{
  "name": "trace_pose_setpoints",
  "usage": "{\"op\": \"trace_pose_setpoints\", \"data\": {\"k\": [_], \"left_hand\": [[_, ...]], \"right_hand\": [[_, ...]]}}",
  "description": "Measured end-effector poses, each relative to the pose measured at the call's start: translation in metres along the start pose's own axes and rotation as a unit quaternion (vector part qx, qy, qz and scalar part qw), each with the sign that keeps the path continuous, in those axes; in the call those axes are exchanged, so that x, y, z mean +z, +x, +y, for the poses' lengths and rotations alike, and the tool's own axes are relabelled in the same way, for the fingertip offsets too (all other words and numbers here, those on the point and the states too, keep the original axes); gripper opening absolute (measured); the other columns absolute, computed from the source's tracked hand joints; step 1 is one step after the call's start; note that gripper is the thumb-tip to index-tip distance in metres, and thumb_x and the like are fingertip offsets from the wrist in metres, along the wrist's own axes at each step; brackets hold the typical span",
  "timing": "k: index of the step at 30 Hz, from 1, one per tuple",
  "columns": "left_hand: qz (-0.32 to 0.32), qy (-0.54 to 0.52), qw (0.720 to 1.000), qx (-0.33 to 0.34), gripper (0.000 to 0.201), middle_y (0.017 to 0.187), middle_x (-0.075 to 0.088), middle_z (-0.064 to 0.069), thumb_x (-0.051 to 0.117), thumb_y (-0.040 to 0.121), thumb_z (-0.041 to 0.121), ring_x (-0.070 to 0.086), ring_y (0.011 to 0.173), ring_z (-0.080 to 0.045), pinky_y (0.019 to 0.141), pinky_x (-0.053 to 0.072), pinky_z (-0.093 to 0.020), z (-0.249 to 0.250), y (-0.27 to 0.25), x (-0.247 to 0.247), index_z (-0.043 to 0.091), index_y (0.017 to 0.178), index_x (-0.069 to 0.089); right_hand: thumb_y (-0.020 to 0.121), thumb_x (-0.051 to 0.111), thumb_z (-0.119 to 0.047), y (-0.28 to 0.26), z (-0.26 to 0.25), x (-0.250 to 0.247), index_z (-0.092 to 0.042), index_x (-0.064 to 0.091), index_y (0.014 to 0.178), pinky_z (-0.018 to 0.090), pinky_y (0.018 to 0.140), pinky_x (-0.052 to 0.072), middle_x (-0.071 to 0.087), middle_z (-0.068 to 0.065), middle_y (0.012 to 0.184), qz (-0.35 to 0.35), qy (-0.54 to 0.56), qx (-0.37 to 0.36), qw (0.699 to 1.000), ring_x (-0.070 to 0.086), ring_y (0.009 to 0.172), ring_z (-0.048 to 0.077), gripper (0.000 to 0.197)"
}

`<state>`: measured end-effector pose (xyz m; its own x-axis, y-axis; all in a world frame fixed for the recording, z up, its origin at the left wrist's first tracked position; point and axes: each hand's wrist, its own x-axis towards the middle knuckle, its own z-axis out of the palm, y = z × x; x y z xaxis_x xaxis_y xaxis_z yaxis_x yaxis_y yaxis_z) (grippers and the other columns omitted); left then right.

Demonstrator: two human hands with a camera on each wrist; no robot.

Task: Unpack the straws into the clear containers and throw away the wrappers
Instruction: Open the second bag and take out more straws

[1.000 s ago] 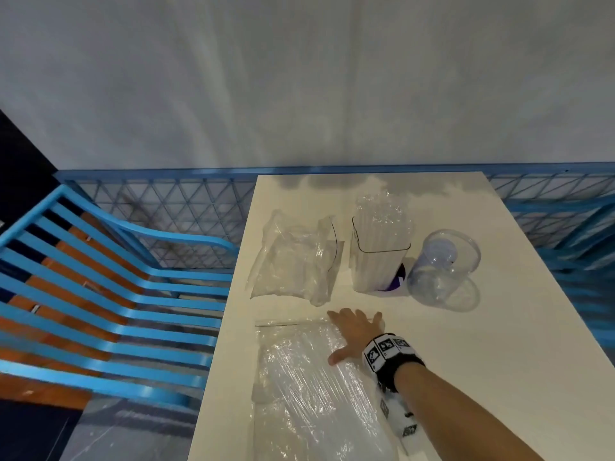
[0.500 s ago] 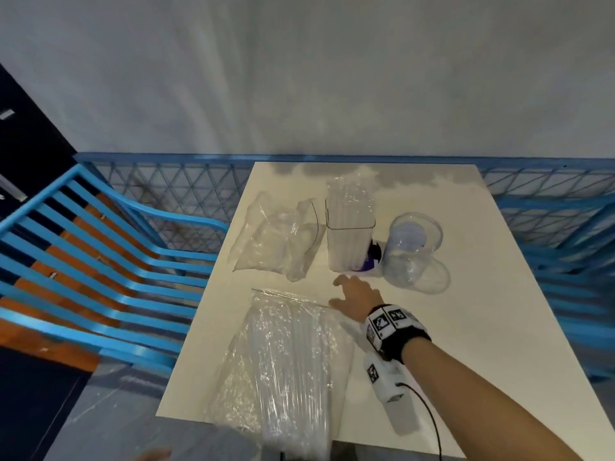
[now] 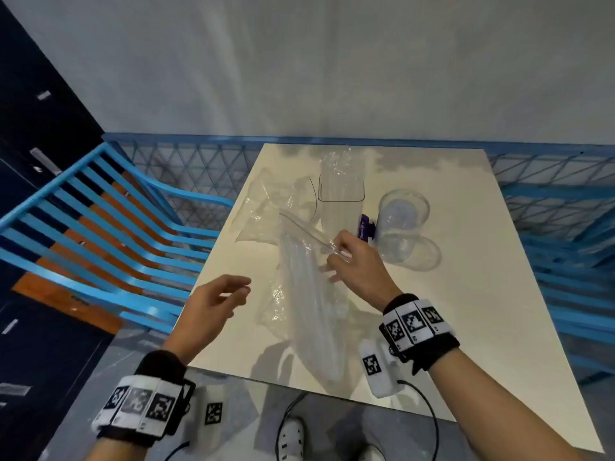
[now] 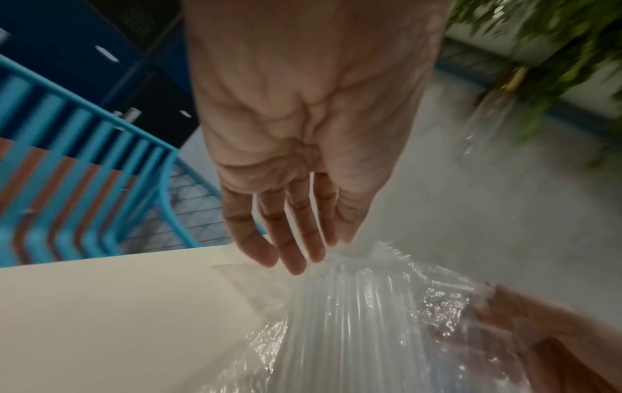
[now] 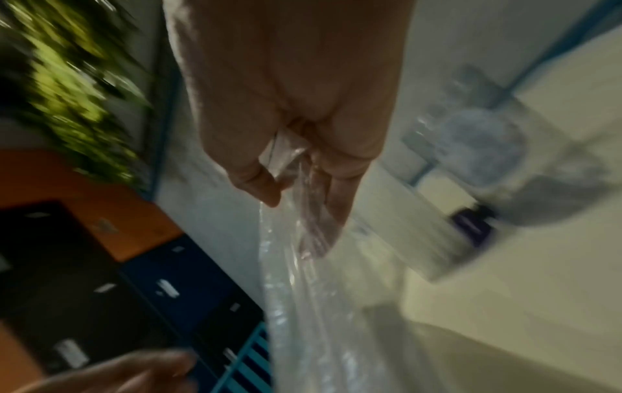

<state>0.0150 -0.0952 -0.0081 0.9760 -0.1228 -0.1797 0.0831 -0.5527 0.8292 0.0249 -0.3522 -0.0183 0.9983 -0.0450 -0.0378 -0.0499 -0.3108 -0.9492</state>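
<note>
My right hand (image 3: 336,261) pinches the top edge of a clear plastic bag of straws (image 3: 309,304) and holds it up off the cream table (image 3: 466,294); the same bag of straws (image 5: 303,292) hangs below the fingers (image 5: 266,191) in the right wrist view. My left hand (image 3: 229,294) hovers to the left of the bag, fingers relaxed and holding nothing; its fingertips (image 4: 293,263) are close to the bag (image 4: 363,313). A tall square clear container (image 3: 341,197) with straws stands behind. A round clear jar (image 3: 401,221) stands at its right.
Another clear packet (image 3: 269,207) lies at the table's back left. A purple label (image 3: 365,227) shows between the containers. A blue slatted chair (image 3: 100,234) stands left of the table, blue railing (image 3: 549,181) behind and right. My shoe (image 3: 293,437) is below the table's near edge.
The right hand went from resting flat on the lying bag to pinching its top and lifting it upright. The left hand has come into view beside it. The camera tilted down.
</note>
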Motion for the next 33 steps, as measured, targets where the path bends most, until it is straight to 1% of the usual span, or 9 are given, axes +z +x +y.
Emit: {"op": "trace_pose_setpoints", "data": {"k": [4, 7, 10, 15, 17, 19, 24, 28, 33], "left_hand": [[0.019, -0.107, 0.993, 0.047, 0.023, 0.099, 0.072, -0.003, 0.051, 0.099, 0.024, 0.069, 0.083, -0.011, 0.075, 0.055, -0.029, 0.069, 0.035, 0.003, 0.012, 0.111, 0.067], [-0.002, -0.182, 0.983, 0.02, 0.037, 0.091, 0.071, -0.005, 0.055, 0.095, 0.042, 0.068, 0.073, -0.01, 0.065, 0.054, -0.026, 0.102, 0.058, 0.002, 0.009, 0.103, 0.068], [-0.06, -0.154, 0.986, -0.012, 0.046, 0.089, 0.069, -0.008, 0.064, 0.086, 0.05, 0.066, 0.068, -0.013, 0.059, 0.053, -0.025, 0.114, 0.071, 0.01, 0.007, 0.1, 0.069], [-0.11, -0.012, 0.993, 0.034, 0.016, 0.079, 0.068, -0.013, 0.067, 0.083, 0.0, 0.065, 0.059, -0.01, 0.053, 0.053, -0.02, 0.099, 0.066, 0.029, -0.001, 0.099, 0.068], [-0.092, 0.013, 0.994, 0.049, 0.011, 0.073, 0.069, -0.013, 0.068, 0.083, -0.001, 0.065, 0.056, -0.012, 0.057, 0.058, -0.028, 0.091, 0.064, 0.025, -0.003, 0.094, 0.069], [-0.053, 0.001, 0.997, 0.052, 0.005, 0.068, 0.069, -0.012, 0.073, 0.082, 0.002, 0.063, 0.057, -0.013, 0.061, 0.059, -0.033, 0.085, 0.063, 0.017, 0.0, 0.086, 0.07], [0.023, -0.063, 0.996, 0.063, 0.012, 0.066, 0.066, -0.008, 0.08, 0.077, 0.014, 0.058, 0.058, -0.011, 0.057, 0.052, -0.023, 0.085, 0.057, 0.005, 0.006, 0.079, 0.07], [-0.042, -0.163, 0.984, 0.057, 0.011, 0.086, 0.072, -0.023, 0.07, 0.083, -0.002, 0.069, 0.076, -0.024, 0.071, 0.06, -0.027, 0.09, 0.045, 0.013, 0.0, 0.093, 0.07], [-0.139, -0.213, 0.967, 0.027, 0.029, 0.107, 0.072, -0.02, 0.068, 0.084, -0.005, 0.071, 0.096, -0.027, 0.09, 0.058, -0.033, 0.082, 0.044, 0.0, 0.002, 0.112, 0.068]], "right_hand": [[0.086, 0.053, -0.006, -0.028, -0.05, -0.017, -0.016, 0.036, 0.082, 0.024, 0.057, 0.041, 0.046, 0.002, 0.072, -0.001, -0.1, -0.17, 0.98, 0.045, 0.062, 0.02, 0.02], [0.083, 0.049, -0.001, -0.046, -0.06, -0.011, -0.015, 0.037, 0.087, 0.034, 0.059, 0.041, 0.052, 0.006, 0.078, -0.012, -0.178, -0.239, 0.954, 0.043, 0.065, 0.025, 0.018], [0.082, 0.041, 0.0, -0.054, -0.049, 0.001, -0.012, 0.046, 0.104, 0.039, 0.07, 0.049, 0.059, 0.006, 0.11, -0.02, -0.225, -0.253, 0.941, 0.055, 0.086, 0.026, 0.025], [0.092, 0.042, 0.004, -0.063, -0.034, 0.017, -0.007, 0.046, 0.124, 0.044, 0.093, 0.048, 0.041, -0.001, 0.146, -0.096, -0.255, -0.213, 0.938, 0.052, 0.119, 0.027, 0.034], [0.095, 0.054, -0.017, -0.066, -0.039, 0.012, -0.016, 0.045, 0.123, 0.022, 0.104, 0.039, 0.042, -0.008, 0.142, -0.146, -0.22, -0.176, 0.948, 0.045, 0.126, 0.014, 0.029], [0.089, 0.064, -0.038, -0.065, -0.046, 0.001, -0.027, 0.047, 0.126, 0.001, 0.097, 0.028, 0.042, -0.023, 0.133, -0.173, -0.181, -0.11, 0.962, 0.041, 0.121, -0.004, 0.042], [0.091, 0.061, -0.027, -0.029, -0.059, 0.002, -0.022, 0.062, 0.107, 0.033, 0.084, 0.056, 0.069, 0.001, 0.1, 0.014, 0.042, 0.022, 0.999, 0.07, 0.087, 0.014, 0.017], [0.091, 0.061, -0.029, -0.009, -0.066, 0.038, -0.013, 0.062, 0.103, 0.034, 0.078, 0.058, 0.069, 0.004, 0.087, 0.046, 0.123, 0.059, 0.99, 0.068, 0.076, 0.015, 0.02], [0.09, 0.06, -0.015, 0.004, -0.057, 0.047, -0.009, 0.068, 0.089, 0.025, 0.063, 0.053, 0.069, 0.005, 0.078, 0.094, 0.162, 0.08, 0.979, 0.064, 0.067, 0.015, 0.011]]}}
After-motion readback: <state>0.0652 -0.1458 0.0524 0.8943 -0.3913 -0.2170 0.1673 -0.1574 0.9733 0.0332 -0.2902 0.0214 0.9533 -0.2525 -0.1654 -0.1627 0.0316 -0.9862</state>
